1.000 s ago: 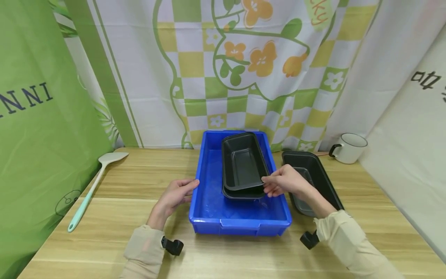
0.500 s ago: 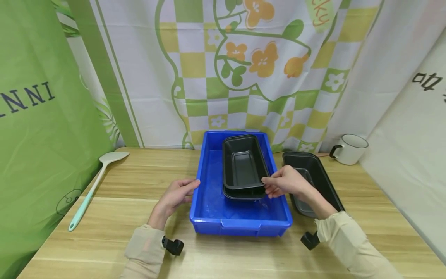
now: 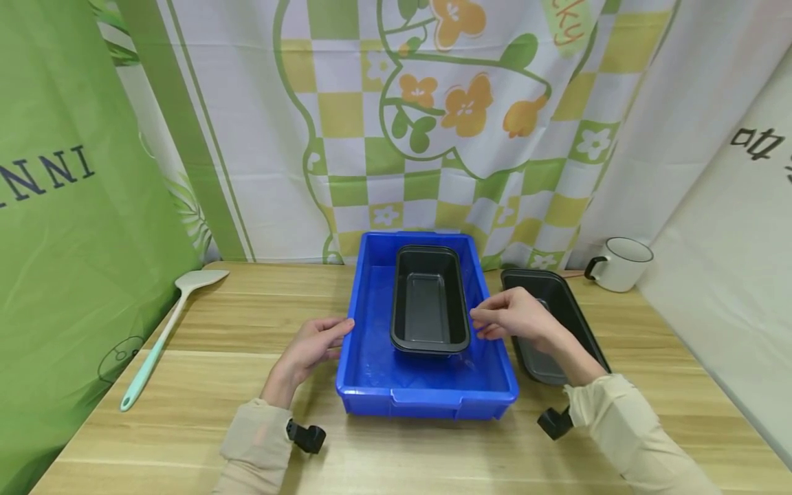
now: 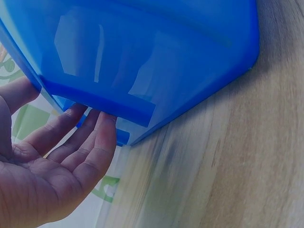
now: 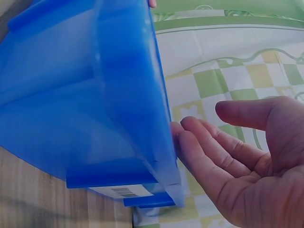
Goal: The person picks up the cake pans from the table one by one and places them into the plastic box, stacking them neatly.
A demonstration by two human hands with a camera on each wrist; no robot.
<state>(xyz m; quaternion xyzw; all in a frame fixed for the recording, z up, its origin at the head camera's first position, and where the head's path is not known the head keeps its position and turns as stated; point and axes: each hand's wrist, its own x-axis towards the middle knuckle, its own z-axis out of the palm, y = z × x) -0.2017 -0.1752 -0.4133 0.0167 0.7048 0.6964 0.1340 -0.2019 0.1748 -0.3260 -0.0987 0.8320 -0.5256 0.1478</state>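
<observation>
A blue plastic bin (image 3: 371, 371) stands on the wooden table, and a black loaf pan (image 3: 427, 347) sits nested on another inside it, their rims lined up. My left hand (image 3: 315, 344) holds the bin's left side. In the left wrist view its thumb lies at the rim, and the fingers (image 4: 105, 130) reach under the side ledge. Over the bin's right rim hovers my right hand (image 3: 510, 316), just beside the pan. Thumb and fingers (image 5: 190, 142) are spread apart with nothing between them in the right wrist view.
Another black loaf pan (image 3: 578, 323) lies right of the bin, partly behind my right forearm. A white mug (image 3: 621, 265) with a black handle stands at the back right. A spatula (image 3: 163, 337) with a mint handle lies at the left. Printed curtains (image 3: 247, 137) hang behind.
The upper loaf pan, earlier tilted and pinched at its near right corner, has dropped level into the lower one. My right hand has let go and moved slightly right. The left hand stays put.
</observation>
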